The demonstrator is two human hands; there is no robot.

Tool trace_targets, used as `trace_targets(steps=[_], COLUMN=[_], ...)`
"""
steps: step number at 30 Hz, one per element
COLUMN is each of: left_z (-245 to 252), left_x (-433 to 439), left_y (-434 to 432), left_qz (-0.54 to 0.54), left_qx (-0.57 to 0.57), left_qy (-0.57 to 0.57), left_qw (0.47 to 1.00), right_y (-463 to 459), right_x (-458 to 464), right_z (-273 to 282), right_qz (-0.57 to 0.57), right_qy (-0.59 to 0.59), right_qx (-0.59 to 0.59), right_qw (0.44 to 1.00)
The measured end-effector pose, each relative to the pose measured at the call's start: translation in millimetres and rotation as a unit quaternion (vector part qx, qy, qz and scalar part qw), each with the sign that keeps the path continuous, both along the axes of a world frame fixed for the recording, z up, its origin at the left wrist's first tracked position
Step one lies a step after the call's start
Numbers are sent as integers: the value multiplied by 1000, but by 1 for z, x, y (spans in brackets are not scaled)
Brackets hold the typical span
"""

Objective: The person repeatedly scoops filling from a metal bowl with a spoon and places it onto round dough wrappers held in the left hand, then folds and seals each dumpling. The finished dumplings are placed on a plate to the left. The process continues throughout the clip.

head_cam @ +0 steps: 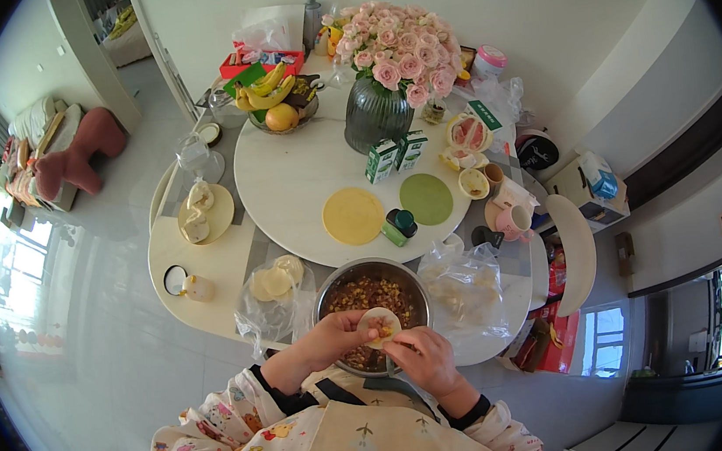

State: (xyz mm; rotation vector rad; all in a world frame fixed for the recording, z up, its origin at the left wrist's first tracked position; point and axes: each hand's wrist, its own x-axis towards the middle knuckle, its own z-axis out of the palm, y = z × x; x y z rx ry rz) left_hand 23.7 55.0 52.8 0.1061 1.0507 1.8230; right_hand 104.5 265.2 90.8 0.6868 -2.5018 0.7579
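Observation:
My left hand [336, 338] holds a round dough wrapper [369, 317] between thumb and fingers, over a steel bowl [414, 277]. A small mound of filling [381, 327] lies in the wrapper's middle. My right hand [425, 356] meets the wrapper's near right edge with thumb and fingertips. Below those fingers a slim utensil [389, 366] shows in part; whether the hand also grips it is unclear. Chopped, mixed filling [368, 289] fills the lower part of the bowl. Left of the bowl, more round wrappers [273, 283] sit in an opened clear plastic bag [265, 318].
Right of the bowl lies a clear plastic bag [464, 294] with pale pieces inside. Behind the bowl are a small green carton [396, 230], a yellow mat [352, 216] and a green mat [426, 199]. A rose vase [376, 115] stands farther back. A pink mug [514, 222] is at right.

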Motion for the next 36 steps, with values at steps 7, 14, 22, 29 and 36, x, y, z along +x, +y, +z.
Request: trace_targets(steps=[7,14,22,29,36], left_z=[6,25,30,25,23], left_x=[4,7,15,17,19], left_y=[3,7,20,21,24], left_qz=[3,23,91,124,134], left_qx=[-47,-141,-92,-65,-139], left_qy=[80,135,108,-11,183], left_qw=[996,981,986,990,964], right_y=[-7,-13,-21,-25,-22], right_x=[-2,2,-9,-16,-15], right_z=[0,3,4,2,-11], right_qz=[-15,-100,-130,-183,-179], right_qy=[-41,-157,-182,-219,-258], right_qx=[-107,-233,-290,-302,-396], right_qw=[993,955,931,910,863])
